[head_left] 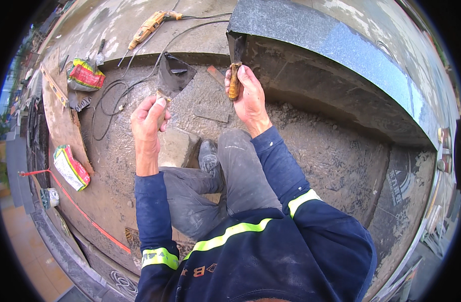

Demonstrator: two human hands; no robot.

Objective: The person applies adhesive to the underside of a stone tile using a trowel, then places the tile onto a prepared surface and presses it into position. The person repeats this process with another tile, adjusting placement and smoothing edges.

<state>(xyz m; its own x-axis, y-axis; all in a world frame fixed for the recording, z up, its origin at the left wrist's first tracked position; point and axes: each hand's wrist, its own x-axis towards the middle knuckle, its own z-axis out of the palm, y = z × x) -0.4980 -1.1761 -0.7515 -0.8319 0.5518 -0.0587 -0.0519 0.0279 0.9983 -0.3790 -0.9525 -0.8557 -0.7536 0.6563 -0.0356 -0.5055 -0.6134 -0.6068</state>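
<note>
Broad, dull, dark-bladed trowel point(172, 84) at eleven o'clock, blade toward twelve. Slim, dark-bladed tool with scuffed amber handle point(234, 86) at twelve, blade beside end of speckled grey stone ledge point(301, 30); contact unclear. Left hand point(148, 121) clamped on trowel handle, forearm from seven; right hand point(249, 96) clamped on amber handle, forearm from five.

A wide, head-worn fisheye looks steeply down at close range on the left hand point(146, 121) and right hand point(250, 99).
</note>
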